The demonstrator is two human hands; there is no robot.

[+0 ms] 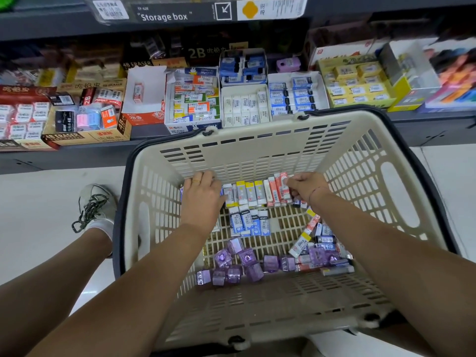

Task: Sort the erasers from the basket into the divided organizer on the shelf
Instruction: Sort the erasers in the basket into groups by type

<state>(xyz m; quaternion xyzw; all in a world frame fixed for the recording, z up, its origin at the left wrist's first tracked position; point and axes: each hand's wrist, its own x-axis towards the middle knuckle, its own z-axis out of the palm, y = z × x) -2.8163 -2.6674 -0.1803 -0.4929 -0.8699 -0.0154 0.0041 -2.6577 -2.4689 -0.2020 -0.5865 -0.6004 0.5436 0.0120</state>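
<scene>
A beige slotted plastic basket [257, 150] with dark handles stands on the pale floor in front of a grey shop shelf [77, 158], and both bare arms reach down into it.

Along the basket's far wall stands 1 row of upright erasers: yellow-and-white sleeved erasers [247, 193] in the middle and orange-and-white sleeved erasers [277, 189] at the right end. The right hand [306, 188] is at that right end, its fingers curled in tight around the orange-and-white ones, thumb side against them. The left hand [203, 197], with a gold ring [196, 181] on 1 finger, lies palm down over the left end of the row, fingertips blurred near the far wall. Its fingers are bent, but whether they have hold of anything I cannot tell, since the hand covers what is under it.

Nearer in the basket, a short row of blue-and-white sleeved erasers [248, 222] lies just below the yellow ones. A cluster of translucent purple cube erasers [237, 264] sits near the middle, and a jumbled heap of mixed erasers [319, 243] lies to the right under the right forearm.

On the shelf beyond the basket sit open cardboard boxes: a white divided box of plain white erasers [244, 104], a box of mixed coloured erasers [194, 99] to its left, a box of blue-labelled erasers [293, 94] to its right, and a yellow box [358, 83] further right. A dark "Storage box" label [164, 15] hangs on the shelf edge above. A pale laced shoe [98, 202] rests on the floor left of the basket.
</scene>
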